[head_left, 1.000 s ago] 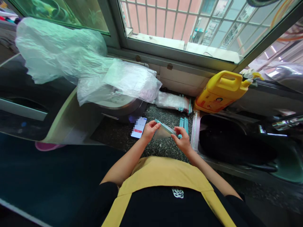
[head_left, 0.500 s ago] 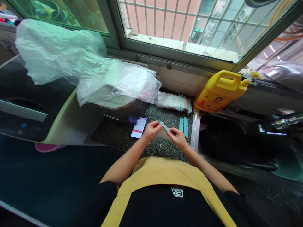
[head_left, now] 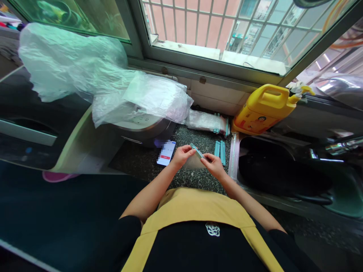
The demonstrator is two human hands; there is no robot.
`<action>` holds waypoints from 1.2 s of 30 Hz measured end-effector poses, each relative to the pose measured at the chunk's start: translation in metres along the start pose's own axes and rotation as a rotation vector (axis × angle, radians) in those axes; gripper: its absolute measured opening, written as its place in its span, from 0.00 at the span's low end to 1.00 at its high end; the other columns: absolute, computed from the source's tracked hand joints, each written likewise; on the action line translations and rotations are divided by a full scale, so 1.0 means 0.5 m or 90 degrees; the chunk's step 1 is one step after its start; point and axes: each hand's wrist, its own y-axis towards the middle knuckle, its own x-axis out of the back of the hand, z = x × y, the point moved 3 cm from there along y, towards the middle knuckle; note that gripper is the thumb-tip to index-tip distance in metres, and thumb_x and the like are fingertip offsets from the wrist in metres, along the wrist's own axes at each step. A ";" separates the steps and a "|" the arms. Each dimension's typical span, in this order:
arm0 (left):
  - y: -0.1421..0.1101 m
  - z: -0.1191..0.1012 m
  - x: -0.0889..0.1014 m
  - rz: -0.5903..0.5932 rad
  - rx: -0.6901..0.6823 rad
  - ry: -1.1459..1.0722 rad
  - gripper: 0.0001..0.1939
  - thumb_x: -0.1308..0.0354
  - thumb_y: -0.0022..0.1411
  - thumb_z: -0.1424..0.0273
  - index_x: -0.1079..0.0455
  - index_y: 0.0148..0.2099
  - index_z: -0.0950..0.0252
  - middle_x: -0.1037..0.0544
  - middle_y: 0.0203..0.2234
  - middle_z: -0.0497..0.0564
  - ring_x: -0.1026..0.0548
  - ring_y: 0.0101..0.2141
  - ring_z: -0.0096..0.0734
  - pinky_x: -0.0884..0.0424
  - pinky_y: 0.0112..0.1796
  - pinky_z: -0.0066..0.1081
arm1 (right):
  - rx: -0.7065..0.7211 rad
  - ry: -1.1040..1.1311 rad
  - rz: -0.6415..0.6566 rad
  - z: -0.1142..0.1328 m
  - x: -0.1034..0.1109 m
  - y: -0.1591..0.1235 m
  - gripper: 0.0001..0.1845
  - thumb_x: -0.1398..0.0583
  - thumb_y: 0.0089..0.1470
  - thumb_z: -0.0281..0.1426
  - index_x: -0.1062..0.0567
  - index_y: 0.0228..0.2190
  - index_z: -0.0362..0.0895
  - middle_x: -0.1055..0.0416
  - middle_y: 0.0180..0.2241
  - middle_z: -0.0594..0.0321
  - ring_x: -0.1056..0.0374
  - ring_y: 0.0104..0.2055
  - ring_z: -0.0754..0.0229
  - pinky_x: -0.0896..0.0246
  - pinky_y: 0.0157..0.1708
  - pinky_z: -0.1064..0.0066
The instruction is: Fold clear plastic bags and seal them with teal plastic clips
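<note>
Between my hands is a slim teal sealing clip [head_left: 197, 152], slanting down to the right above the dark speckled counter. My left hand [head_left: 180, 156] pinches its upper left end with thumb and fingers. At the lower right end, the fingers of my right hand [head_left: 212, 165] close on it. Below the clip shows a pale, see-through sheet [head_left: 192, 163], apparently part of a plastic bag; its edges are hard to make out. Several more teal clips [head_left: 220, 152] lie side by side just right of my hands. A phone [head_left: 166, 153] rests left of my left hand.
Behind the hands lies a clear plastic packet [head_left: 207, 120] with teal clips beside it. A yellow jug [head_left: 263, 109] stands by the sink [head_left: 235, 156], which holds a black pan [head_left: 283, 175]. At left, plastic sheeting [head_left: 147, 92] covers a rounded appliance [head_left: 141, 132].
The clip has turned slightly in my fingers, and my right hand has shifted a very little to the right. Everything else stays where it was.
</note>
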 end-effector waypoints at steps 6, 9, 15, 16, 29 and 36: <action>-0.001 -0.002 -0.003 -0.002 0.001 0.005 0.22 0.30 0.33 0.55 0.24 0.25 0.68 0.23 0.21 0.48 0.32 0.24 0.25 0.36 0.29 0.26 | 0.003 -0.005 0.001 -0.001 0.001 0.002 0.13 0.42 0.45 0.38 0.25 0.25 0.41 0.30 0.22 0.63 0.40 0.23 0.64 0.45 0.24 0.73; -0.001 -0.003 -0.005 0.000 -0.003 0.014 0.22 0.31 0.33 0.54 0.25 0.25 0.68 0.24 0.20 0.48 0.32 0.23 0.25 0.36 0.29 0.26 | 0.002 -0.007 0.002 -0.003 0.002 0.002 0.13 0.42 0.45 0.38 0.25 0.26 0.41 0.30 0.21 0.64 0.40 0.23 0.64 0.45 0.24 0.73; 0.000 0.003 -0.005 -0.002 -0.008 0.027 0.21 0.31 0.35 0.55 0.25 0.24 0.68 0.24 0.20 0.48 0.33 0.23 0.25 0.37 0.28 0.27 | -0.001 -0.013 0.007 -0.005 0.001 -0.001 0.14 0.42 0.45 0.39 0.25 0.25 0.41 0.30 0.22 0.63 0.39 0.23 0.64 0.44 0.24 0.73; 0.000 0.004 -0.004 -0.001 -0.010 0.030 0.20 0.31 0.36 0.55 0.25 0.24 0.68 0.24 0.20 0.48 0.33 0.23 0.25 0.37 0.28 0.27 | -0.002 -0.013 0.006 -0.006 0.001 -0.001 0.14 0.42 0.45 0.39 0.24 0.25 0.41 0.30 0.22 0.63 0.39 0.23 0.64 0.44 0.24 0.72; 0.004 0.008 -0.001 -0.020 -0.025 0.038 0.19 0.32 0.37 0.55 0.25 0.24 0.67 0.24 0.21 0.49 0.32 0.25 0.27 0.37 0.30 0.28 | -0.002 -0.018 0.013 0.000 0.001 0.001 0.14 0.42 0.46 0.39 0.24 0.26 0.41 0.28 0.23 0.61 0.37 0.24 0.62 0.42 0.25 0.72; 0.014 0.009 0.000 0.013 -0.023 0.018 0.21 0.32 0.37 0.54 0.25 0.27 0.68 0.23 0.23 0.49 0.29 0.28 0.29 0.34 0.35 0.29 | 0.006 -0.021 0.003 0.011 0.007 0.008 0.13 0.42 0.46 0.38 0.23 0.26 0.41 0.28 0.23 0.62 0.37 0.24 0.63 0.42 0.25 0.72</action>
